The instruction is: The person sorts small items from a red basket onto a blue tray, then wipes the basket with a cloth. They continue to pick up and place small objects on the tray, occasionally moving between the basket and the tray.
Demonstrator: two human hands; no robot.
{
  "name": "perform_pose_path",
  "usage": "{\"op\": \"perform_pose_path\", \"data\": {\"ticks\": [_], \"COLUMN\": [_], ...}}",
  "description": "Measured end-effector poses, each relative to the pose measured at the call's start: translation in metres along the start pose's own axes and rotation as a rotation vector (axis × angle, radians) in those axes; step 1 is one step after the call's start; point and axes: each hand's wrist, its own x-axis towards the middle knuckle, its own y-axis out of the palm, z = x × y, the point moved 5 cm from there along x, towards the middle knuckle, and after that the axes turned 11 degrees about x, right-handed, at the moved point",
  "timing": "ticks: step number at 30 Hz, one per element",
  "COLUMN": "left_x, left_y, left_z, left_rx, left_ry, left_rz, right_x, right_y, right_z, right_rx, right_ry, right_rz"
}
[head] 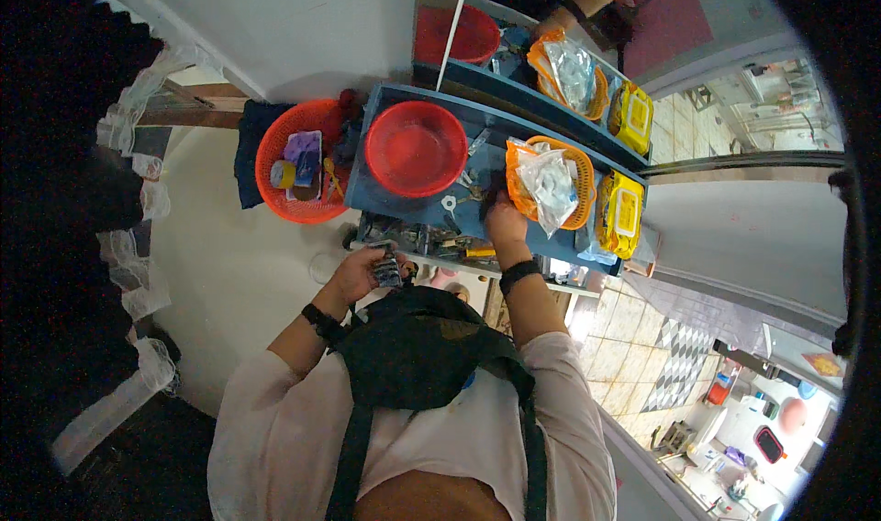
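Observation:
My left hand [358,273] grips a small dark packet with light stripes [387,268] in front of the open drawer [413,240]. What the packet holds is too blurred to tell. Over the blue dresser top [427,208], my right hand [507,222] reaches down beside an orange plastic basket [585,177]. Its fingertips are in shadow, so whether they hold anything is unclear. Clear plastic bags [548,184] lie on that basket. Left of this hand are keys [449,204] and small metal items. A red plastic basin [416,148] stands on the dresser's left part.
A yellow wipes pack [621,215] sits at the dresser's right end. Left of the dresser is an orange-red basket [272,191] holding tape and small goods. A mirror [509,74] rises behind. Loose small items fill the drawer. Tiled floor [619,335] extends right.

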Motion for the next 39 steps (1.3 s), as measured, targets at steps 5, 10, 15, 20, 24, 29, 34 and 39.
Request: {"op": "perform_pose_path", "data": {"ticks": [5, 10, 15, 20, 24, 29, 34, 39], "left_x": [0.016, 0.03, 0.026, 0.032, 0.047, 0.059, 0.06, 0.02], "left_y": [0.012, 0.037, 0.042, 0.052, 0.07, 0.088, 0.077, 0.071], "left_z": [0.026, 0.052, 0.063, 0.071, 0.079, 0.097, 0.128, 0.161], "left_rx": [0.103, 0.121, 0.239, 0.174, 0.185, -0.039, -0.195, -0.37], "left_ry": [-0.062, -0.146, -0.052, 0.018, 0.069, 0.054, 0.083, 0.144], "left_rz": [-0.038, -0.044, -0.105, -0.096, -0.076, -0.026, -0.192, -0.291], "right_x": [-0.011, -0.01, -0.007, -0.021, -0.048, -0.118, -0.177, -0.204], "right_y": [-0.01, -0.013, -0.008, -0.025, -0.044, -0.062, -0.05, -0.024], "right_z": [0.005, 0.025, 0.01, -0.002, -0.01, 0.027, 0.044, 0.051], "right_rx": [0.13, -0.028, 0.125, 0.211, 0.52, 0.586, 0.265, 0.354], "right_ry": [-0.102, -0.32, -0.017, -0.064, -0.089, -0.63, -0.931, -0.937], "right_rz": [-0.041, -0.072, 0.107, 0.069, 0.092, 0.217, 0.441, 0.794]}}
